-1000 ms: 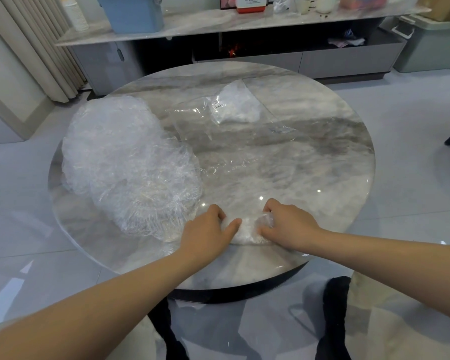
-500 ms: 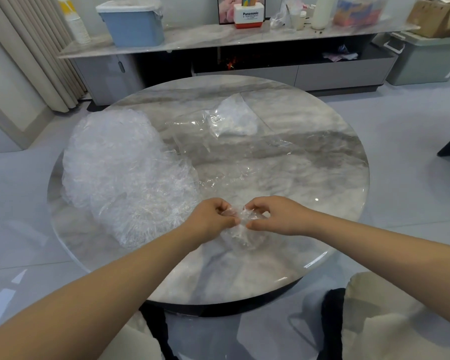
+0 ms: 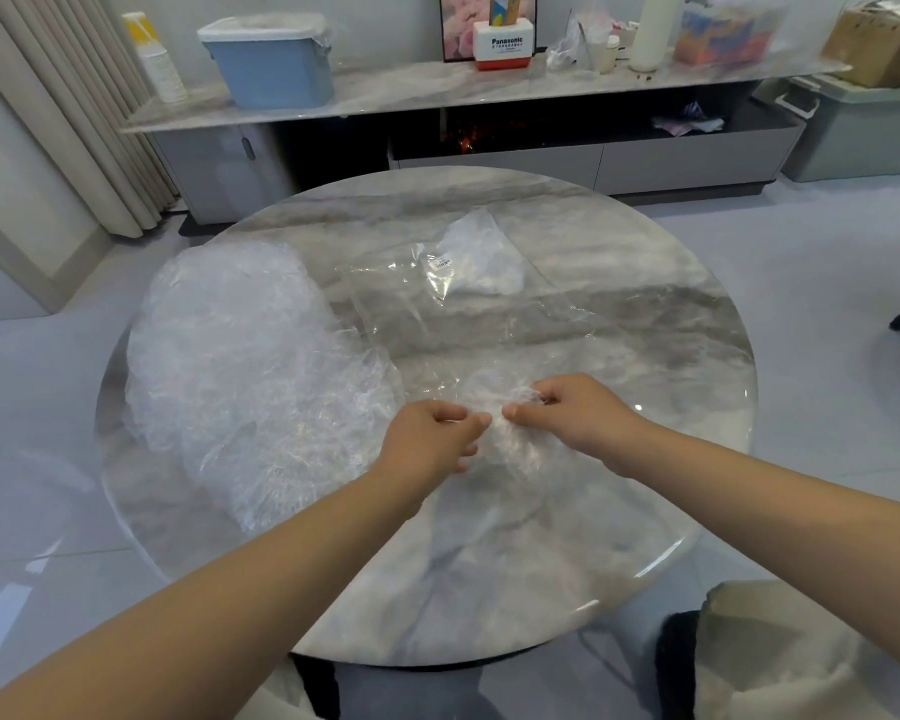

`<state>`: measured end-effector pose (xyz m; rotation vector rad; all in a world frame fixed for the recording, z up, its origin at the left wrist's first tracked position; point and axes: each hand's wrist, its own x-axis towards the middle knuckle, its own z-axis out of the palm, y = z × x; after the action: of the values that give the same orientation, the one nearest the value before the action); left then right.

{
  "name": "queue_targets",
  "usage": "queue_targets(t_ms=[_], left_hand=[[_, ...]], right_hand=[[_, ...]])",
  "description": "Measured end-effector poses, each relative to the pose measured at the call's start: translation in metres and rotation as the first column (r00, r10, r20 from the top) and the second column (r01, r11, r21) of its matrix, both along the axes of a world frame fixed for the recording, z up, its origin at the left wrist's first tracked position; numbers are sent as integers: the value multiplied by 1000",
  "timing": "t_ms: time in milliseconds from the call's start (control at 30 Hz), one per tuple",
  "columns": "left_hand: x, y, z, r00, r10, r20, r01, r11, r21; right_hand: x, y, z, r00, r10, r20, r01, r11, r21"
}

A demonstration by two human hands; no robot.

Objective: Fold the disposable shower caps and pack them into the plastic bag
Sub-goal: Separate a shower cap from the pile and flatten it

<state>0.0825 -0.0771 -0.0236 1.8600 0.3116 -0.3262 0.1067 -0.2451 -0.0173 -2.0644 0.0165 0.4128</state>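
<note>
Left hand point(image 3: 432, 433): I am seeing it pinching the shower cap point(image 3: 515, 439), now lifted off the round table point(image 3: 645, 314).
Right hand point(image 3: 575, 415): pinching the same cap, now closer in.

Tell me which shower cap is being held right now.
The small crumpled shower cap near the table's front edge, pinched between the left hand and right hand; the others sit untouched in the big pile at left.

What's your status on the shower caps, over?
Left hand and right hand each pinch one shower cap above the table. Loose cap pile left; plastic bag flat beyond. Nothing blocking.
</note>
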Motion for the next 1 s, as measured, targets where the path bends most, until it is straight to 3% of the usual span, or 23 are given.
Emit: queue_targets(t_ms=[100, 200, 333, 533, 667, 800, 900, 1000], left_hand=[[6, -4, 4, 995, 0, -104, -25, 972, -234], [10, -5, 8, 987, 36, -159, -93, 926, -365], [18, -4, 8, 978, 64, -200, -142, 902, -407], [33, -1, 9, 972, 93, -215, -183, 873, -451], [44, -4, 11, 979, 102, -174, -157, 927, -341], [53, -5, 16, 990, 142, 5, -139, 978, -153], [59, 2, 17, 973, 106, 206, -124, 990, 73], [66, 9, 7, 956, -13, 293, -87, 942, 325]], right_hand=[[2, 3, -1, 998, 50, -36, -48, 998, 45], [4, 8, -1, 998, 68, -18, -68, 997, 24], [9, 13, -4, 997, -38, 60, 38, 999, 11], [27, 12, -2, 993, 31, -118, -5, 977, 214], [34, 16, 1, 993, -48, -109, 70, 976, 205], [52, 10, 11, 987, -163, -12, 163, 973, 165], [67, -5, 22, 956, -274, 102, 260, 957, 131], [78, -17, 25, 932, -320, 170, 309, 947, 87]])
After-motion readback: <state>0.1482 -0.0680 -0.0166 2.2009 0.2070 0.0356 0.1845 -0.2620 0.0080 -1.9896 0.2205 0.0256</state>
